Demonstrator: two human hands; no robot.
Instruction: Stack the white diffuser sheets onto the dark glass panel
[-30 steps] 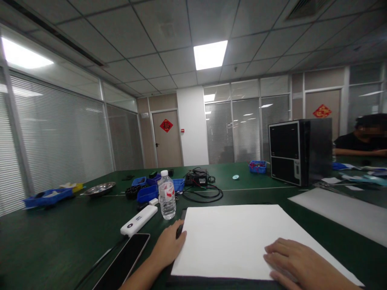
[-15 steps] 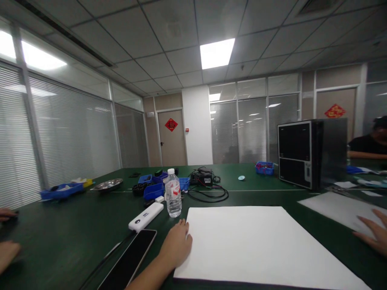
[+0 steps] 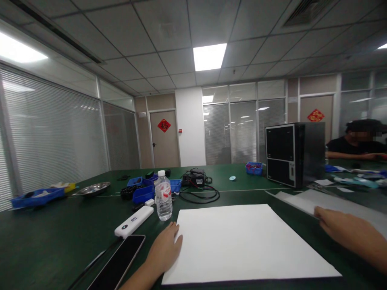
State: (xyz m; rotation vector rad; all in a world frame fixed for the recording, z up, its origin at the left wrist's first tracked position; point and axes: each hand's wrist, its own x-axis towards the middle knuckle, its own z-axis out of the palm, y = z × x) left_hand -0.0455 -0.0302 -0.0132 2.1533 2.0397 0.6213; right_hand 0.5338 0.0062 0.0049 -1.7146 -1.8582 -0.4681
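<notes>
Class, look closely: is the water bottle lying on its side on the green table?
No, the water bottle stands upright, its white cap on top.

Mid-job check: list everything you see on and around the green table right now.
table: one, dark green, fills the lower view
large white sheet: one, white, front centre
second white sheet: one, white, to its right
water bottle: one, clear, red label, behind left hand
stick-shaped device: one, white, left of bottle
phone: one, black, near left
bins: several, blue, mid table
tray: one, blue, far left
metal dish: one, silver, left
cables: tangle, black, centre back
computer tower: one, black, right back
co-worker: one, black top, far right
left hand: flat, open, on large sheet's left edge
right hand: at second sheet's near edge, grip unclear
</notes>
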